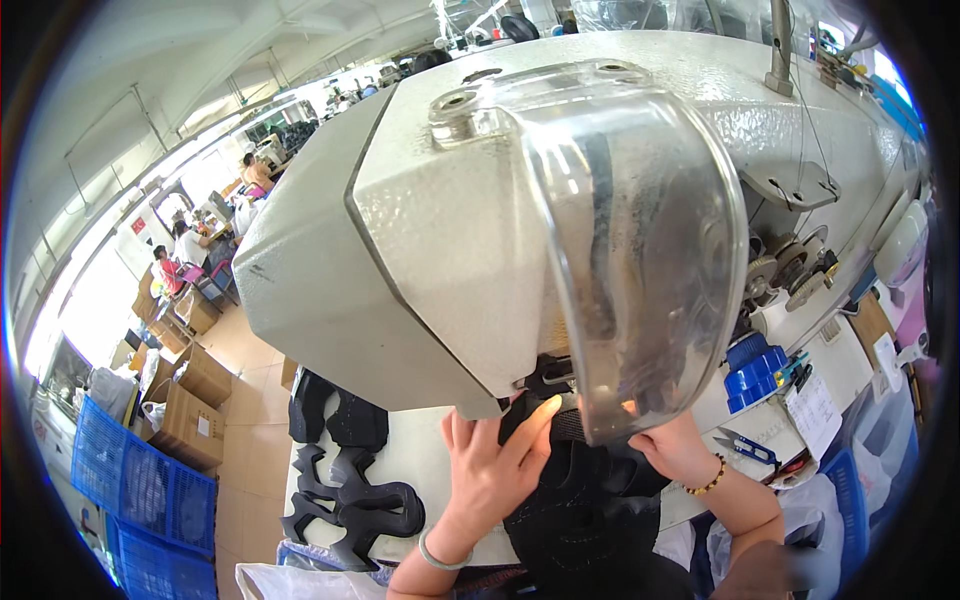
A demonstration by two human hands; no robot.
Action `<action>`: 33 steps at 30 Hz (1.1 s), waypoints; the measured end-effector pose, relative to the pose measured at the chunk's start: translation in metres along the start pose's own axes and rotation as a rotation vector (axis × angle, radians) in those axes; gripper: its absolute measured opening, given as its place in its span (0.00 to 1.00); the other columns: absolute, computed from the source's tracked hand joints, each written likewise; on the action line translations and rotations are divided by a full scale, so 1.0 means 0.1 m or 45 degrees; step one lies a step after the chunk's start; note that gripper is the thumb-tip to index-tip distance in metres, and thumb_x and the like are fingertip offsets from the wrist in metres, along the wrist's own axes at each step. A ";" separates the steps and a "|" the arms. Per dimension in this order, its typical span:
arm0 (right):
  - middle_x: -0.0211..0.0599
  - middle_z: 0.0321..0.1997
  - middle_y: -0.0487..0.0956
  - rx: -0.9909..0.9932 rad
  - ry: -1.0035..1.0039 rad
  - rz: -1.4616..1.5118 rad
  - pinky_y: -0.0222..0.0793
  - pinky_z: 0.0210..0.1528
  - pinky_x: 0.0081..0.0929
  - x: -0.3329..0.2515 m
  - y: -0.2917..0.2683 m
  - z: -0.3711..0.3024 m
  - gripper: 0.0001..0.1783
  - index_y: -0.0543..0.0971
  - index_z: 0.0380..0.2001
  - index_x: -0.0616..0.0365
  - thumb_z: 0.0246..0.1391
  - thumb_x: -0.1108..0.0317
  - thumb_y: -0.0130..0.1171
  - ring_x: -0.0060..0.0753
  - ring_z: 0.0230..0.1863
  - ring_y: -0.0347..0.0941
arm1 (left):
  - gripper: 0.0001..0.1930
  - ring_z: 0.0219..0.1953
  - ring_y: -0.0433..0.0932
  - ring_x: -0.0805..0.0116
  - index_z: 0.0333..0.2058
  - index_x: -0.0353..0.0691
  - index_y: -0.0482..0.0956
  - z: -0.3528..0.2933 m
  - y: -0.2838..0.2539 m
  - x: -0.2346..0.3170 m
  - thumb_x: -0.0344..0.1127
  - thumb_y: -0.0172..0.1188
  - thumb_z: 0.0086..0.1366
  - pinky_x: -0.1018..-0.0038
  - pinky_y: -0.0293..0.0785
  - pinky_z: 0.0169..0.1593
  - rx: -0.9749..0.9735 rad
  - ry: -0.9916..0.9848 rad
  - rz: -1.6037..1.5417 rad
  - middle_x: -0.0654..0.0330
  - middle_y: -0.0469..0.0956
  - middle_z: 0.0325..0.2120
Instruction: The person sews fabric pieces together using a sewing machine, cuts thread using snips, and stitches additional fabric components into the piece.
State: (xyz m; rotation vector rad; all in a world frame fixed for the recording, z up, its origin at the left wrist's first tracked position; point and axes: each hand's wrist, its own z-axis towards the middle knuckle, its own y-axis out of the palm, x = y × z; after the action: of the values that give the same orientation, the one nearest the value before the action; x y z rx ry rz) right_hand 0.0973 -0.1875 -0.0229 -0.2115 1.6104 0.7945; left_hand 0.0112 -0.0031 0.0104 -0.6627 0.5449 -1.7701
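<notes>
Clear curved guard (700, 250) nearest, fixed to a pale grey sewing machine head (440, 230) that fills the upper middle. Black material (580, 515) lies below it on the pale tabletop (437, 440), far end running under the machine head. Left hand (495, 465) at the black material's left edge, fingers slightly bent, reaching in under the machine head; some fingertips hidden, can't tell if they pinch anything. Right hand (675, 448) on the other side, just beside the guard's lower edge, fingers curled and partly behind the plastic; can't tell whether they grip the black material. Pale bangle (445, 552) on left wrist, beaded bracelet (712, 475) on right. Black cut pieces (375, 505) lie on the tabletop left of the left hand. Right side: blue plastic container (752, 375), blue-handled scissors (745, 447), paper sheet (813, 412). Far left: cardboard boxes (185, 428) on the tiled floor (245, 440), blue crates (140, 470), seated people (190, 245) farther back.
</notes>
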 end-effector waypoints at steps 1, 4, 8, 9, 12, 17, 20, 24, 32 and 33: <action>0.20 0.26 0.71 -0.007 0.001 0.001 0.51 0.19 0.10 0.02 0.02 -0.03 0.09 0.74 0.34 0.55 0.49 0.79 0.57 0.08 0.21 0.59 | 0.17 0.39 0.73 0.60 0.38 0.45 0.82 0.00 -0.04 0.08 0.23 0.61 0.48 0.69 0.68 0.43 0.052 0.014 0.171 0.57 0.75 0.40; 0.26 0.34 0.70 0.133 0.071 0.316 0.51 0.16 0.15 0.02 0.25 -0.12 0.19 0.66 0.42 0.54 0.48 0.85 0.51 0.14 0.23 0.62 | 0.20 0.46 0.72 0.57 0.41 0.37 0.78 -0.07 -0.05 0.13 0.22 0.59 0.45 0.64 0.67 0.50 -0.055 0.130 0.032 0.57 0.73 0.44; 0.26 0.28 0.68 0.196 -0.097 0.401 0.52 0.14 0.10 0.10 0.52 -0.17 0.14 0.63 0.43 0.56 0.56 0.75 0.53 0.11 0.15 0.58 | 0.21 0.48 0.72 0.54 0.40 0.31 0.76 -0.11 0.09 0.14 0.22 0.59 0.41 0.60 0.69 0.54 -0.120 0.264 -0.057 0.54 0.72 0.43; 0.27 0.27 0.68 0.207 -0.126 0.411 0.52 0.14 0.10 0.17 0.57 -0.18 0.12 0.62 0.42 0.55 0.57 0.74 0.52 0.12 0.14 0.57 | 0.21 0.47 0.72 0.54 0.39 0.32 0.76 -0.11 0.11 0.13 0.22 0.59 0.41 0.60 0.70 0.53 -0.104 0.286 -0.015 0.53 0.72 0.43; 0.32 0.27 0.69 0.193 -0.172 0.468 0.53 0.14 0.11 0.24 0.68 -0.25 0.11 0.59 0.43 0.55 0.61 0.72 0.47 0.16 0.13 0.62 | 0.17 0.47 0.74 0.56 0.36 0.33 0.77 -0.08 0.15 0.05 0.22 0.59 0.41 0.64 0.72 0.51 0.009 0.303 -0.061 0.54 0.74 0.42; 0.50 0.33 0.73 -0.495 0.186 0.324 0.68 0.15 0.20 -0.12 0.56 -0.63 0.19 0.55 0.55 0.57 0.61 0.77 0.40 0.31 0.18 0.74 | 0.20 0.48 0.75 0.61 0.36 0.35 0.79 -0.05 0.11 -0.18 0.21 0.59 0.38 0.70 0.74 0.49 0.019 0.381 -0.168 0.60 0.76 0.42; 0.47 0.38 0.73 -0.575 0.014 -0.146 0.73 0.22 0.20 -0.57 0.43 -0.89 0.12 0.67 0.45 0.64 0.57 0.81 0.45 0.33 0.28 0.77 | 0.18 0.48 0.75 0.63 0.33 0.37 0.80 -0.01 0.14 -0.26 0.19 0.57 0.38 0.72 0.75 0.47 0.056 0.390 -0.230 0.63 0.77 0.41; 0.44 0.39 0.74 -0.164 -0.633 -0.770 0.70 0.32 0.20 -0.82 0.16 -0.89 0.10 0.74 0.39 0.60 0.52 0.73 0.57 0.29 0.30 0.74 | 0.18 0.49 0.75 0.63 0.32 0.36 0.79 -0.05 0.17 -0.30 0.14 0.53 0.38 0.71 0.75 0.48 0.065 0.343 -0.378 0.63 0.78 0.41; 0.28 0.31 0.73 -0.394 0.206 -0.915 0.59 0.37 0.17 -0.81 -0.24 -0.17 0.18 0.77 0.27 0.58 0.51 0.53 0.60 0.19 0.33 0.66 | 0.14 0.33 0.73 0.60 0.33 0.36 0.81 -0.38 0.08 0.04 0.20 0.54 0.46 0.72 0.69 0.38 0.189 -0.204 -0.546 0.55 0.76 0.32; 0.26 0.30 0.73 -0.434 0.274 -0.830 0.59 0.38 0.17 -0.81 -0.24 -0.15 0.16 0.77 0.26 0.58 0.51 0.55 0.61 0.17 0.34 0.66 | 0.14 0.33 0.72 0.59 0.34 0.37 0.80 -0.38 0.06 0.09 0.22 0.56 0.46 0.69 0.69 0.42 0.061 -0.010 -0.542 0.56 0.76 0.33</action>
State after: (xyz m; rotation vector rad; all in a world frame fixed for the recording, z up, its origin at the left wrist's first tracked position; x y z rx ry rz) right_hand 0.1160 -0.2387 0.0430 -1.0387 1.4574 0.5350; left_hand -0.0127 -0.0122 -0.0203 -0.7938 0.3709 -2.1685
